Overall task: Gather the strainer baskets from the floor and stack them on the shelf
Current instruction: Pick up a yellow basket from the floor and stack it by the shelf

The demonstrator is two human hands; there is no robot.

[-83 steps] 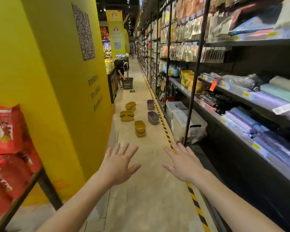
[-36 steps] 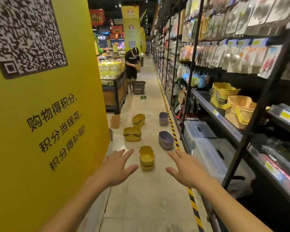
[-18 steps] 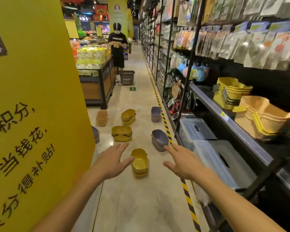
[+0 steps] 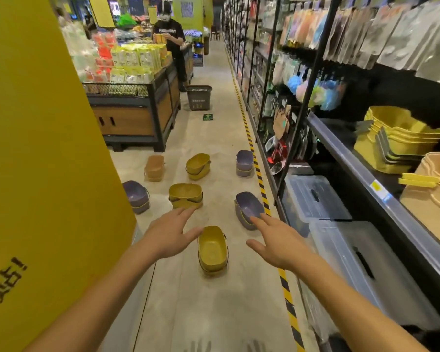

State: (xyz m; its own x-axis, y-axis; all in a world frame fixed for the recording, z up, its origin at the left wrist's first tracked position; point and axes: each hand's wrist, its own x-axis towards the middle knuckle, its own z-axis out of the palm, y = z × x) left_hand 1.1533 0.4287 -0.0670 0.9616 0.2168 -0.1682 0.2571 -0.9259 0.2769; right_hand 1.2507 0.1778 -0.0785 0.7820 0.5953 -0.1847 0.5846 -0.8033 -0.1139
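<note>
Several strainer baskets lie scattered on the aisle floor. The nearest yellow basket (image 4: 212,250) sits between my two hands. Farther off are a purple basket (image 4: 248,209) by the striped line, a yellow upside-down one (image 4: 186,195), another purple one (image 4: 136,195) by the pillar, a tan one (image 4: 154,167), a yellow one (image 4: 198,165) and stacked purple ones (image 4: 245,163). My left hand (image 4: 170,237) and my right hand (image 4: 277,241) are stretched forward, fingers spread, holding nothing. On the shelf (image 4: 361,171) to the right stand stacks of yellow baskets (image 4: 396,138) and tan baskets (image 4: 434,196).
A yellow pillar (image 4: 43,161) fills the left. Clear lidded storage bins (image 4: 341,240) stand on the floor under the shelf. A black-yellow floor line (image 4: 262,194) runs along the racks. Farther down, a person (image 4: 172,44) stands by a display stand (image 4: 132,110) and a dark shopping basket (image 4: 198,97).
I have moved forward down the aisle; the floor baskets and the shelf stacks are closer and larger. Both hands stay open in front. The person ahead has straightened up.
</note>
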